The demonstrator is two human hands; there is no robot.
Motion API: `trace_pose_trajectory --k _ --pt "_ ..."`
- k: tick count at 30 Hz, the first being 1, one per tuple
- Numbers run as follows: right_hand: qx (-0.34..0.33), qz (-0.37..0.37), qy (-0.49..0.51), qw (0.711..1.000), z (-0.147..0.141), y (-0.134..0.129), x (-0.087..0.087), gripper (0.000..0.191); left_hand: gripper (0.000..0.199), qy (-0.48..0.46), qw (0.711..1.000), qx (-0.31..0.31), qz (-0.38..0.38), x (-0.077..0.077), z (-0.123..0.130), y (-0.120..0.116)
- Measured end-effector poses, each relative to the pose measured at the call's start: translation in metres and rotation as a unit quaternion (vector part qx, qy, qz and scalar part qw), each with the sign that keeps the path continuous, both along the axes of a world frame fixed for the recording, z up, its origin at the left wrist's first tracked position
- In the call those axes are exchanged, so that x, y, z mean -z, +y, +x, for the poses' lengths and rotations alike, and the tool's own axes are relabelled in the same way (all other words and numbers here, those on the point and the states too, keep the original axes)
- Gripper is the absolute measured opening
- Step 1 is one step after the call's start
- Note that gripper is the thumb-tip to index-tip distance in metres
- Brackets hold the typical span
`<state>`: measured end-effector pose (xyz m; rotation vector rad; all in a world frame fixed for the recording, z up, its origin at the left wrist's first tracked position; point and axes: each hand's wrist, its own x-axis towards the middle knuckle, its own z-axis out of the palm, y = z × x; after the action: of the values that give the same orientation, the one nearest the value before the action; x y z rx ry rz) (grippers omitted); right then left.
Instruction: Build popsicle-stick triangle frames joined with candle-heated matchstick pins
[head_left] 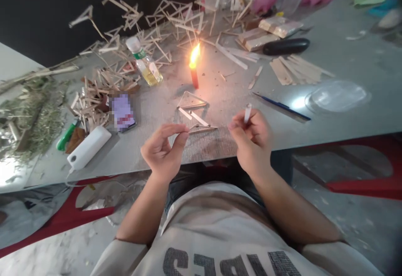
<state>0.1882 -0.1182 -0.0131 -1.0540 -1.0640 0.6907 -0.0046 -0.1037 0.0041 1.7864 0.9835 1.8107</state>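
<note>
My left hand [165,146] pinches one end of a thin V-shaped wooden stick piece [204,129] between thumb and fingertips, low over the table's front edge. A short pale piece of stick [248,112] stands up from between the curled fingers of my right hand [253,140]. The two hands are apart. Just beyond them lies a triangle of joined sticks [192,100], with loose short sticks [199,119] beside it. Behind that stands a lit red candle [194,77], upright, its flame leaning slightly right.
A bottle of yellow liquid [147,68], a phone [122,110] and a white power bank [89,147] lie left. Jumbled stick frames [169,18] fill the back. Toward the right are flat sticks [293,70], a blue pen [276,102], a black case [286,46] and clear plastic [337,96].
</note>
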Motion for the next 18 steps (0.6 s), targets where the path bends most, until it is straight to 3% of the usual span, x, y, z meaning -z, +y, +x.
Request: trace_pose_trajectory --k 6,18 --pt "0.020 -0.006 0.044 0.999 0.000 0.010 0.022 0.009 0.023 0.004 0.999 0.017 0.033 0.003 0.007 0.013" --pt "0.019 0.021 -0.016 0.999 0.000 0.003 0.012 0.013 0.028 -0.008 0.999 0.002 0.045 0.010 0.009 0.016"
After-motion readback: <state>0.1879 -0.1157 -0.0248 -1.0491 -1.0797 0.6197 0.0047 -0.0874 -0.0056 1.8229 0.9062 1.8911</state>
